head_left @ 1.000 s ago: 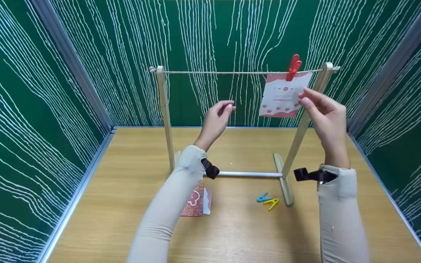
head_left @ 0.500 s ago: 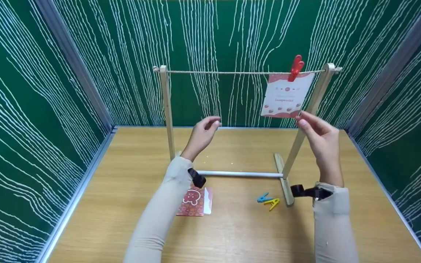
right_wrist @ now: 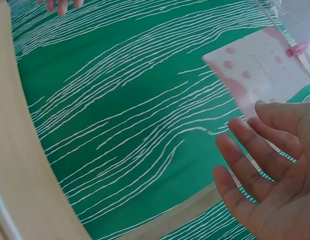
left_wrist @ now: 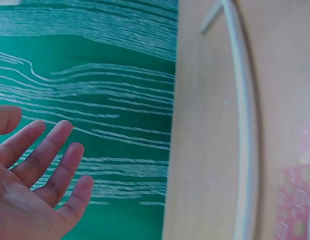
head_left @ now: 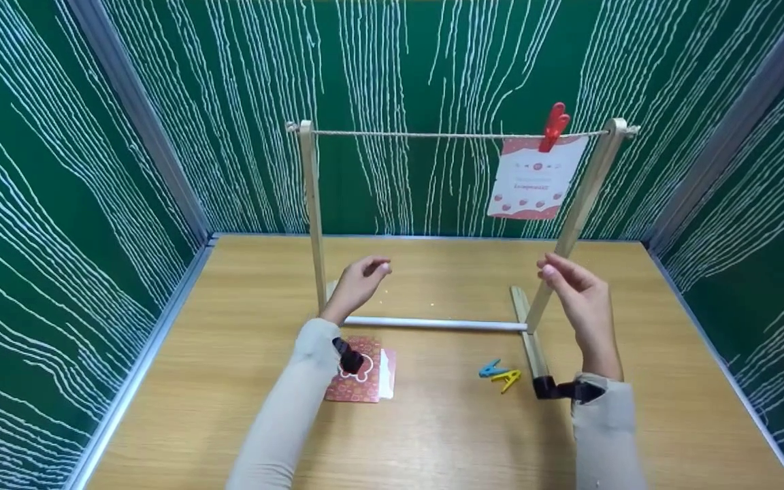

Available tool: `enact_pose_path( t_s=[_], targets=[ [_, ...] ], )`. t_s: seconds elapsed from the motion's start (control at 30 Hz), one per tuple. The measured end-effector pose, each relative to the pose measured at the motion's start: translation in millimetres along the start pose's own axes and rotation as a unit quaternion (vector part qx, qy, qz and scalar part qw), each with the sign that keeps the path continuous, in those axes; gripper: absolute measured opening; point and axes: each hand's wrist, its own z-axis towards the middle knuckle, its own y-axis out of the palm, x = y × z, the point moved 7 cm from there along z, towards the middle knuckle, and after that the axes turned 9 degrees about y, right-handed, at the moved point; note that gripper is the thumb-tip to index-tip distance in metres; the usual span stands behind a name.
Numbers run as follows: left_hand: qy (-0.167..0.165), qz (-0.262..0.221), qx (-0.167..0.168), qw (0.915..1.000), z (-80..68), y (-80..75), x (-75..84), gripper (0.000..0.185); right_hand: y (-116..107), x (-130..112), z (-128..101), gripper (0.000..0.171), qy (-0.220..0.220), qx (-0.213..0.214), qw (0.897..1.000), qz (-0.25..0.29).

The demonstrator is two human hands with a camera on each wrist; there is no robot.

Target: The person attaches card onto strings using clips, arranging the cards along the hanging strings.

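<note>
A white and pink card with strawberries [head_left: 535,180] hangs from the rope [head_left: 419,135], held by a red clothespin [head_left: 554,128] near the right post. My right hand [head_left: 582,299] is in front of that post, below the card, its fingers loosely bent and holding nothing. The right wrist view shows the card [right_wrist: 254,70] beyond the relaxed fingers. My left hand [head_left: 358,286] hovers near the left post with nothing in it; in the left wrist view its fingers [left_wrist: 52,145] are spread. Below it on the table lie a red patterned card [head_left: 358,388] and a paler card [head_left: 388,374] beside it.
A blue clothespin [head_left: 491,369] and a yellow clothespin [head_left: 506,380] lie by the stand's right foot [head_left: 528,333]. The wooden stand has a left post [head_left: 311,190], a right post [head_left: 586,197] and a low white bar [head_left: 433,324]. Green walls with white lines enclose the wooden table [head_left: 446,435].
Both hands have come down and back, away from the rope and the hanging card. The left has also shifted left. The card and red clothespin stay on the rope.
</note>
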Motion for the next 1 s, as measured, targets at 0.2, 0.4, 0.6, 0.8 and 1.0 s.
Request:
enact_pose_path(
  t_s=[0.2,0.4,0.6,0.8,1.0],
  targets=[
    [-0.011,0.015,-0.010,0.9998,-15.6,-2.7,-22.6,0.032,4,30,-5,0.054,0.065,-0.012,0.998,-0.018],
    [-0.010,0.030,-0.016,0.9994,-28.4,-3.8,-41.2,0.029,5,57,-13,0.063,0.110,-0.019,0.993,-0.034],
    [0.001,0.023,-0.015,0.9996,-40.6,-3.6,-58.7,0.027,3,88,-23,0.059,0.124,-0.001,0.991,-0.052],
    [-0.019,0.010,-0.015,0.9997,-53.0,-1.1,-76.9,0.027,5,116,-34,0.052,0.120,0.011,0.992,-0.029],
    [-0.040,-0.004,-0.026,0.9989,-64.8,4.6,-93.2,0.030,12,140,-42,0.051,0.145,-0.007,0.988,-0.059]
  ],
)
